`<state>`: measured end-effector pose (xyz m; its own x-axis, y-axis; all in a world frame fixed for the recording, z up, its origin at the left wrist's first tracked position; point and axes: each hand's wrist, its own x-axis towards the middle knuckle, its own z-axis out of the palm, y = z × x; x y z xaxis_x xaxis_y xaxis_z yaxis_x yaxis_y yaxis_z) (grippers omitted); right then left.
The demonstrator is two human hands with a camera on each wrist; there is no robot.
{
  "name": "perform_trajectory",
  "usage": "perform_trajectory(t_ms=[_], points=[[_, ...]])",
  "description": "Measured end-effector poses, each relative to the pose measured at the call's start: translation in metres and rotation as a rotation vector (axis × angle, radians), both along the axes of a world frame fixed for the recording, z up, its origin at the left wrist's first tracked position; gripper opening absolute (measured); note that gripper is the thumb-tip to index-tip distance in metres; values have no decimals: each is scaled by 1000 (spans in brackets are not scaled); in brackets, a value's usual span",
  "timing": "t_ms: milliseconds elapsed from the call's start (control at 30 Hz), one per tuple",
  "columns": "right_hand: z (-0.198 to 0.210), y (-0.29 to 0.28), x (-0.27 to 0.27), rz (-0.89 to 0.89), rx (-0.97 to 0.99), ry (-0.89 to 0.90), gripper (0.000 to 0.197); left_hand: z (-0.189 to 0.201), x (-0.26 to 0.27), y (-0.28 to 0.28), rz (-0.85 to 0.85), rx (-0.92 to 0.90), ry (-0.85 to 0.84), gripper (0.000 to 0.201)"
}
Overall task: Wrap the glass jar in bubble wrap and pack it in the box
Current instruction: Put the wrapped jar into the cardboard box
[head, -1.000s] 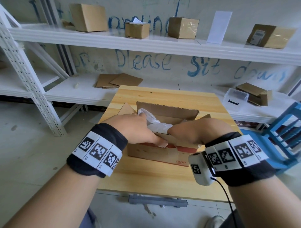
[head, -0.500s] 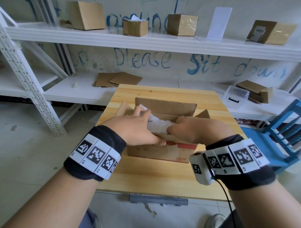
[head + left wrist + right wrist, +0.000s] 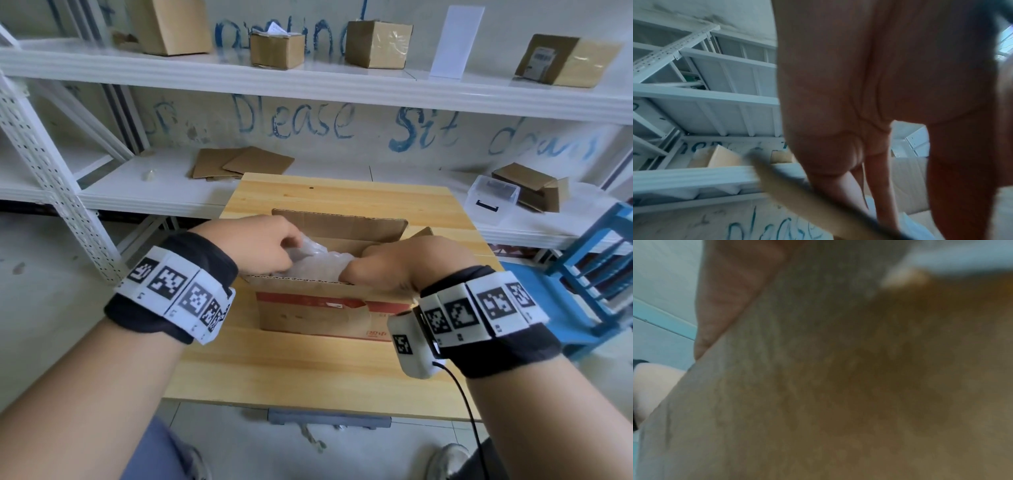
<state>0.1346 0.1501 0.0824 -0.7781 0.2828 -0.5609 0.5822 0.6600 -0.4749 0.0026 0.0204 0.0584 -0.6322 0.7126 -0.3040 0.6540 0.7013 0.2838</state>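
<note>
**Bundle going into the box**

My left hand (image 3: 255,244) pinches the bubble wrap (image 3: 317,262) from above; my right hand (image 3: 397,262) curls around its other end, fingers hidden below the box (image 3: 318,308) rim. The jar itself is unseen inside the wrap, sitting low in the box on the bench (image 3: 308,370). The loose wrap beneath my left fingers could unroll once released, I judge, leaving glass unpadded.
</note>
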Motion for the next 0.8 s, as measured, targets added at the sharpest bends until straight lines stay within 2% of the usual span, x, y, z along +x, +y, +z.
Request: perform_trajectory(t_ms=[67,133,167,267,333,400,467,500,567,700,800], points=[[-12,9,-7,33,45,9,37,-9,-6,0,-45,-66,24,36],[-15,11,-11,119,134,-32,33,-14,-6,2,-79,-108,50,22],[-15,10,-12,123,162,-62,34,-14,-4,5,-98,-124,62,23],[-17,8,-14,113,162,-119,41,-15,3,10,-141,-179,87,41],[-22,7,-13,112,169,-125,46,-19,4,12,-120,-173,109,39],[-26,7,-10,135,238,-140,50,-23,3,11,-49,-30,165,28],[-30,8,-12,144,263,-151,46,-23,0,9,22,203,238,24],[-31,9,-13,150,264,-151,43,-25,-3,8,15,314,284,24],[-31,9,-13,159,259,-148,37,-27,-3,6,-24,418,338,24],[-29,10,-12,169,269,-142,31,-33,-3,4,-60,227,323,53],[-29,10,-11,177,266,-130,30,-37,0,4,-58,109,303,38]])
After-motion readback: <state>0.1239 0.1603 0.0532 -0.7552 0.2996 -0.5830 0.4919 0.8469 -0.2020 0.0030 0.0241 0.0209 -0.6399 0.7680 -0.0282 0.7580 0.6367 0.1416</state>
